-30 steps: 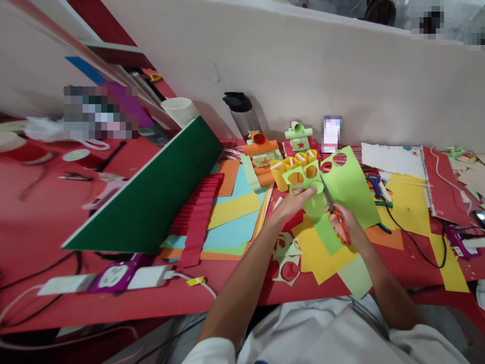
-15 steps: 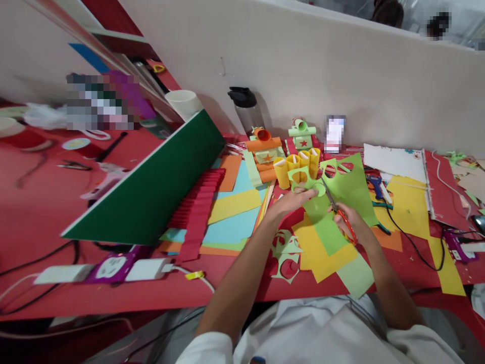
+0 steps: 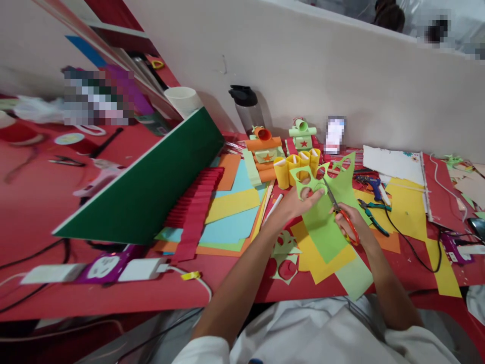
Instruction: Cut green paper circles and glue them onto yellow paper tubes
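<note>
My left hand [image 3: 306, 201] pinches a light green paper sheet [image 3: 336, 186] with round holes cut in it. In my right hand [image 3: 352, 220] are scissors [image 3: 345, 222] with red-orange handles, their blades against the green paper beside my left fingers. Below lie another green sheet [image 3: 324, 237] and yellow paper [image 3: 333, 265]. Nearer my left forearm rest cut-out paper scraps [image 3: 287, 268] with holes. Just behind my hands stand several rolled yellow paper tubes [image 3: 281, 174]. Beyond them are an orange paper figure [image 3: 264, 151] and a green paper figure [image 3: 302, 136], each with a star.
A dark green board [image 3: 151, 197] leans at the left, near pleated red paper [image 3: 197, 212]. A bottle [image 3: 246, 108] and a phone [image 3: 335, 135] stand by the wall. Pliers [image 3: 375, 215] and a blue glue gun [image 3: 375, 187] lie right. A power strip [image 3: 106, 267] sits front left.
My left hand has lifted and turned the green sheet, whose right part now stands tilted and narrower. The pliers at the right show more fully. The view has shifted slightly.
</note>
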`<state>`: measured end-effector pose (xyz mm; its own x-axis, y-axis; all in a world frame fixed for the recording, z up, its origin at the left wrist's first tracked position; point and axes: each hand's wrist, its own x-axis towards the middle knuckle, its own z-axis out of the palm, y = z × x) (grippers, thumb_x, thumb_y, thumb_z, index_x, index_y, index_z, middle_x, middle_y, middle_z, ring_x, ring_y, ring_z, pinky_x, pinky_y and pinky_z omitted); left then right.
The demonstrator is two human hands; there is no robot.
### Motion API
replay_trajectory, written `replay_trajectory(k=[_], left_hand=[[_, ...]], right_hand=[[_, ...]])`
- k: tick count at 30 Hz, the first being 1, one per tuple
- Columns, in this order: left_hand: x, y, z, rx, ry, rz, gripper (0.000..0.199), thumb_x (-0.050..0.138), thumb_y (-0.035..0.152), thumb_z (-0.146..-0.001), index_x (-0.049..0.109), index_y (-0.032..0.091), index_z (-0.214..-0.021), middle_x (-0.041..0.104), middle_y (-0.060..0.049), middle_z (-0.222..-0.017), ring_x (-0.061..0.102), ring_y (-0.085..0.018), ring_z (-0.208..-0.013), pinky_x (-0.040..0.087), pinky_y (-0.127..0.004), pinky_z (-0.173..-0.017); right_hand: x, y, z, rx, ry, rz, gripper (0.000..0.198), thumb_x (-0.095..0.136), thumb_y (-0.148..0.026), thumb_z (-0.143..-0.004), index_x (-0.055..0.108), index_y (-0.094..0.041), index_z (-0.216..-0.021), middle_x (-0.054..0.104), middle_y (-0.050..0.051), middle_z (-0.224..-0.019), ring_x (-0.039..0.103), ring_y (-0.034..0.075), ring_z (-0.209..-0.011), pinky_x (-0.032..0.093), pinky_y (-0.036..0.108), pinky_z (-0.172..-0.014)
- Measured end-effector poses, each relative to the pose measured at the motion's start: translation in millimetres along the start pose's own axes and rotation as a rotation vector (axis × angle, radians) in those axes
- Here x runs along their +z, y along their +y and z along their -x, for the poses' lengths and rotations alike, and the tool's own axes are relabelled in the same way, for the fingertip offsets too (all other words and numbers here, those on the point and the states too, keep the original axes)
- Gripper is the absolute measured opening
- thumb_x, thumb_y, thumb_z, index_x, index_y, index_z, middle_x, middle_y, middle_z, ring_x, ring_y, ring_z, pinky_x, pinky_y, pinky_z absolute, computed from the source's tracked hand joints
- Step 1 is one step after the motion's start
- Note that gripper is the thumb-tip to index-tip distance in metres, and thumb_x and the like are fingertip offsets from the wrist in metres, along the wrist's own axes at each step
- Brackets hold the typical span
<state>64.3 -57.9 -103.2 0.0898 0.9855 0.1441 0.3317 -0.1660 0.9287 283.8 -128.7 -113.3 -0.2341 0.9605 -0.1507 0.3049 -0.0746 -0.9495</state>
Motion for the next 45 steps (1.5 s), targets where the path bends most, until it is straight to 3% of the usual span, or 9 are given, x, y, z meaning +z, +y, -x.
replay_trajectory(k=[4, 7, 13, 16, 21, 26, 30, 35, 45], left_hand=[[2, 24, 9, 0.269, 0.037, -0.478, 0.032, 0.062, 0.049, -0.096, 0.066, 0.018, -0.097, 0.069, -0.014, -0.101, 0.066, -0.032, -0.101, 0.049, -0.042, -0.093], [6, 39, 19, 0.335, 0.126, -0.691, 0.033, 0.055, 0.046, -0.102, 0.066, 0.015, -0.102, 0.07, -0.018, -0.101, 0.067, -0.035, -0.101, 0.047, -0.042, -0.088], [15, 51, 32, 0.234, 0.005, -0.758, 0.035, 0.041, 0.043, -0.109, 0.062, 0.016, -0.114, 0.073, -0.012, -0.085, 0.072, -0.028, -0.075, 0.038, -0.032, -0.059], [14, 52, 29, 0.162, -0.059, -0.742, 0.041, 0.041, 0.046, -0.109, 0.054, 0.012, -0.129, 0.075, -0.011, -0.082, 0.074, -0.028, -0.074, 0.039, -0.03, -0.058], [13, 55, 25, 0.115, -0.134, -0.731, 0.037, 0.04, 0.037, -0.11, 0.052, 0.01, -0.133, 0.077, -0.01, -0.084, 0.075, -0.026, -0.074, 0.044, -0.03, -0.062], [16, 45, 24, 0.113, -0.118, -0.524, 0.031, 0.045, 0.04, -0.108, 0.057, 0.015, -0.121, 0.074, -0.007, -0.076, 0.073, -0.026, -0.071, 0.046, -0.031, -0.065], [24, 23, 13, 0.071, -0.1, -0.071, 0.028, 0.047, 0.048, -0.106, 0.05, 0.022, -0.095, 0.07, -0.002, -0.073, 0.07, -0.02, -0.063, 0.047, -0.03, -0.061], [39, 3, 3, 0.011, -0.108, 0.457, 0.043, 0.056, 0.064, -0.097, 0.046, 0.023, -0.087, 0.065, 0.001, -0.072, 0.067, -0.017, -0.058, 0.051, -0.03, -0.056], [32, -3, -3, 0.029, -0.157, 0.489, 0.031, 0.059, 0.049, -0.096, 0.06, 0.019, -0.087, 0.072, -0.004, -0.078, 0.07, -0.019, -0.075, 0.052, -0.033, -0.072]], right_hand=[[8, 4, -1, 0.001, 0.04, -0.055, 0.05, 0.06, -0.071, -0.093, 0.062, -0.022, -0.107, 0.046, -0.007, -0.063, 0.043, 0.01, -0.044, 0.035, 0.022, -0.041], [16, 5, -1, -0.043, 0.092, -0.117, 0.048, 0.059, -0.069, -0.094, 0.06, -0.023, -0.108, 0.048, -0.006, -0.067, 0.047, 0.01, -0.048, 0.038, 0.021, -0.044], [26, 5, -3, -0.087, 0.136, -0.082, 0.045, 0.06, -0.068, -0.095, 0.057, -0.023, -0.1, 0.053, -0.006, -0.069, 0.053, 0.01, -0.05, 0.042, 0.021, -0.046], [30, 5, -4, -0.109, 0.154, -0.085, 0.045, 0.06, -0.067, -0.096, 0.057, -0.023, -0.103, 0.054, -0.006, -0.069, 0.054, 0.01, -0.051, 0.043, 0.021, -0.047], [33, 3, -2, -0.113, 0.173, -0.111, 0.043, 0.057, -0.065, -0.098, 0.058, -0.023, -0.11, 0.054, -0.006, -0.068, 0.055, 0.011, -0.052, 0.043, 0.021, -0.048], [35, 1, -1, -0.137, 0.151, -0.058, 0.037, 0.062, -0.059, -0.097, 0.058, -0.023, -0.108, 0.056, -0.006, -0.067, 0.059, 0.013, -0.053, 0.044, 0.022, -0.05], [35, 0, -1, -0.123, 0.117, -0.07, 0.039, 0.063, -0.059, -0.096, 0.058, -0.023, -0.109, 0.056, -0.006, -0.071, 0.06, 0.012, -0.054, 0.044, 0.022, -0.049], [30, -1, 1, -0.129, 0.085, -0.012, 0.04, 0.058, -0.059, -0.099, 0.058, -0.022, -0.114, 0.055, -0.005, -0.072, 0.057, 0.012, -0.056, 0.043, 0.023, -0.052], [13, 10, -3, -0.108, -0.01, -0.042, 0.049, 0.056, -0.066, -0.096, 0.058, -0.024, -0.121, 0.05, -0.005, -0.073, 0.048, 0.011, -0.055, 0.041, 0.024, -0.052]])
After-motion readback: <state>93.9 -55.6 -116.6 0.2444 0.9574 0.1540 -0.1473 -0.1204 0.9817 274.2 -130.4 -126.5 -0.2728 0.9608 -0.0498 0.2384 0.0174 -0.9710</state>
